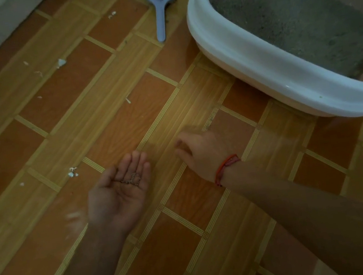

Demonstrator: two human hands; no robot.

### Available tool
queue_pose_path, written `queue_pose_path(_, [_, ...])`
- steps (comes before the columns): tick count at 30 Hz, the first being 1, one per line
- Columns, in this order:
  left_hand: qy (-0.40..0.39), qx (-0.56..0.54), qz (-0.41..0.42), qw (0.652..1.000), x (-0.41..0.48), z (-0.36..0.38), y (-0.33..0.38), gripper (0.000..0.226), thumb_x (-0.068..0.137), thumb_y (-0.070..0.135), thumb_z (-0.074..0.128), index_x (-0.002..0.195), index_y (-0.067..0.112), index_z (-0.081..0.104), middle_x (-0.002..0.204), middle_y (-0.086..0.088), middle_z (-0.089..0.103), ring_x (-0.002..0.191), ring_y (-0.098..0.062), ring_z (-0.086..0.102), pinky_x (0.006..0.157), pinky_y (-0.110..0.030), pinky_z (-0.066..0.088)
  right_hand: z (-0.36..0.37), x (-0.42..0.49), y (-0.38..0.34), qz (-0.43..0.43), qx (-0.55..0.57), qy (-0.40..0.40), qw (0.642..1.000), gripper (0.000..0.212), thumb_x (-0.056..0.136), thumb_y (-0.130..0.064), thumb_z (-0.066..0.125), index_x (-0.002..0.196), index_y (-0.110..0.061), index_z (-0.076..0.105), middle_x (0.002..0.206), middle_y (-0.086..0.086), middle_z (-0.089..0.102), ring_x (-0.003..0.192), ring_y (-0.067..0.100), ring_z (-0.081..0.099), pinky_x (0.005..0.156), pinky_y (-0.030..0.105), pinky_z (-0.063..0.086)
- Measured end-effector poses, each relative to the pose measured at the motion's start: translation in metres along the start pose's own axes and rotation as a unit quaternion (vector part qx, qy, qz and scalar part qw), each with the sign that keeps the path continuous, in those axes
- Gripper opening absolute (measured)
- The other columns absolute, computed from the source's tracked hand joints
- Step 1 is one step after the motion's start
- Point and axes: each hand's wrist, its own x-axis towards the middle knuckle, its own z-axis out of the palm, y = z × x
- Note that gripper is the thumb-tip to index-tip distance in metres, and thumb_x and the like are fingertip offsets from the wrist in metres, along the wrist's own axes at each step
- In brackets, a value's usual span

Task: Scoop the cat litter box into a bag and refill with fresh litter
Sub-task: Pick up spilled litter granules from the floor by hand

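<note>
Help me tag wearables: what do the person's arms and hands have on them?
The left hand and right hand are ungloved, the arms bare of sleeves in view. A thin red cord bracelet circles the right wrist. No rings or watch show.

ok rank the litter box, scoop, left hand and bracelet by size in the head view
1. litter box
2. left hand
3. scoop (top cut off and farther away than the hand, so this pair is unsure)
4. bracelet
</note>
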Motion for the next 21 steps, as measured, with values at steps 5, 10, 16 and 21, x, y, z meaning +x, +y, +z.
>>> queue_pose_path(5, [0.004, -0.005, 0.005, 1.000, -0.002, -0.002, 0.002, 0.050, 0.101, 0.020, 0.041, 0.075, -0.003, 0.077, 0.103, -0.016, 0.075, 0.099, -0.029, 0.073, 0.084, -0.042, 0.058, 0.003, 0.011, -0.005, -0.002, -0.017, -0.011, 1.000, 0.016, 0.098, -0.032, 0.050, 0.103, -0.025, 0.064, 0.090, -0.003, 0.068, 0.083, 0.018, 0.063, 0.071, 0.036, 0.053])
queue_pose_path(10, [0.003, -0.002, 0.002, 1.000, 0.000, -0.002, 0.001, 0.050, 0.101, 0.019, 0.040, 0.074, -0.003, 0.077, 0.102, -0.016, 0.075, 0.099, -0.029, 0.073, 0.085, -0.043, 0.058, 0.007, 0.013, -0.004, -0.019, -0.065, -0.024, 0.997, 0.016, 0.099, -0.027, 0.045, 0.100, -0.021, 0.060, 0.080, 0.001, 0.065, 0.074, 0.022, 0.062, 0.064, 0.036, 0.052])
queue_pose_path(16, [-0.005, 0.010, 0.003, 1.000, -0.001, -0.001, -0.002, 0.053, 0.102, 0.020, 0.038, 0.074, -0.003, 0.077, 0.101, -0.017, 0.075, 0.100, -0.029, 0.072, 0.085, -0.043, 0.058, 0.008, 0.014, -0.008, -0.032, -0.145, -0.054, 0.987, 0.014, 0.099, -0.018, 0.042, 0.106, -0.012, 0.053, 0.078, 0.004, 0.064, 0.067, 0.025, 0.058, 0.055, 0.031, 0.037])
queue_pose_path(21, [-0.010, 0.018, -0.005, 1.000, -0.002, 0.000, -0.009, 0.053, 0.102, 0.020, 0.039, 0.074, -0.003, 0.077, 0.101, -0.017, 0.075, 0.099, -0.030, 0.073, 0.083, -0.042, 0.059, -0.012, -0.005, -0.021, -0.032, -0.059, -0.032, 0.997, 0.024, 0.101, -0.028, 0.034, 0.099, -0.014, 0.053, 0.070, 0.003, 0.061, 0.059, 0.023, 0.057, 0.054, 0.037, 0.046])
